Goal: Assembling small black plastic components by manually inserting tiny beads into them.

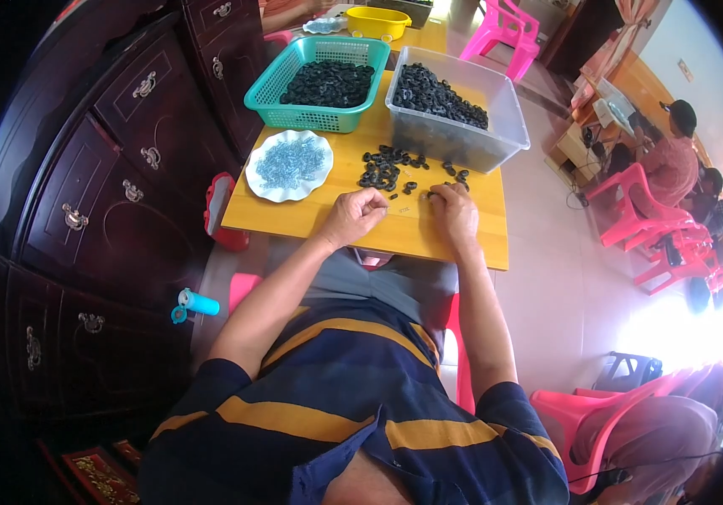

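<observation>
My left hand is closed in a pinch above the near edge of the yellow table; what its fingertips hold, if anything, is too small to make out. To its right, my right hand has its fingers closed on a small black part, mostly covered by the fingertips. Just beyond both hands lies a loose pile of small black ring-shaped parts, with a few strays between the hands. Small clear pieces lie on the wood there. A white scalloped plate of pale blue transparent pieces sits left of the pile.
At the table's back stand a green basket and a clear plastic bin, both holding many black parts. Dark drawers line the left. A blue bottle is beside them. People sit on pink chairs at right.
</observation>
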Demonstrator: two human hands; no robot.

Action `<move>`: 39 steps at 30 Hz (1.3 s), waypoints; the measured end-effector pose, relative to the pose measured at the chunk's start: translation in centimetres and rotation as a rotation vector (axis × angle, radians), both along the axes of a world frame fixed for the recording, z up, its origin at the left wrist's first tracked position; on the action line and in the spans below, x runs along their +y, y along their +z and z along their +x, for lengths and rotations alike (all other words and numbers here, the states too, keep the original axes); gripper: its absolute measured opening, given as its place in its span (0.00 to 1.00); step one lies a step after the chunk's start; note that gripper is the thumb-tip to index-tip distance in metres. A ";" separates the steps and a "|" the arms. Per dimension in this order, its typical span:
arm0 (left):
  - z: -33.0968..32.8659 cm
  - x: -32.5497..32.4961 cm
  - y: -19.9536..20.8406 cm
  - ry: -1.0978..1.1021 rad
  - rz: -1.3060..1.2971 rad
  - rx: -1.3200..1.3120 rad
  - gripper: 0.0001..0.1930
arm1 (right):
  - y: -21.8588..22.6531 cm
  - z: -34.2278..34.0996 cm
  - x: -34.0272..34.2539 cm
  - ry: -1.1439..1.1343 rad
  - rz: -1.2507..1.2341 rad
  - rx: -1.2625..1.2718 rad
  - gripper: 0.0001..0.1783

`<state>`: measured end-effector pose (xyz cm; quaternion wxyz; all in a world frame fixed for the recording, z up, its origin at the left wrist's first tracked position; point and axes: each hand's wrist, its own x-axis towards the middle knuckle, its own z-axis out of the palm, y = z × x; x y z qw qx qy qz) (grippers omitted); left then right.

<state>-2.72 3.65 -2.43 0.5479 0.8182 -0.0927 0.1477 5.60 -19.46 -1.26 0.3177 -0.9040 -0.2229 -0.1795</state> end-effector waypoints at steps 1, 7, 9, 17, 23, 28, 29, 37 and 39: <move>0.0 0.0 0.0 0.001 0.000 0.000 0.06 | 0.1 0.0 0.1 0.001 -0.001 0.000 0.09; -0.1 0.0 0.1 -0.001 0.001 0.010 0.06 | 0.4 -0.1 0.4 -0.007 -0.014 0.014 0.09; -0.1 0.0 0.1 -0.001 0.003 0.011 0.06 | 0.3 -0.1 0.4 -0.020 -0.014 0.022 0.09; 0.0 0.0 0.0 0.001 0.019 0.010 0.06 | 0.0 0.1 0.4 -0.011 -0.021 0.019 0.10; 0.0 0.0 0.0 0.001 0.020 0.014 0.06 | -0.1 0.1 0.6 -0.016 -0.042 -0.007 0.09; -0.1 -0.2 0.2 -0.005 0.017 0.002 0.06 | -0.3 0.4 0.8 -0.046 -0.064 -0.013 0.08; -0.1 -0.1 0.2 -0.003 0.016 0.003 0.06 | -0.2 0.2 0.9 -0.054 -0.035 -0.023 0.08; -0.2 0.1 0.1 0.000 -0.009 0.035 0.07 | 2.4 -0.1 0.1 -0.049 0.648 0.292 0.11; 0.0 -0.1 0.0 -0.009 -0.057 0.030 0.07 | 2.9 0.3 -0.6 0.030 0.872 0.475 0.10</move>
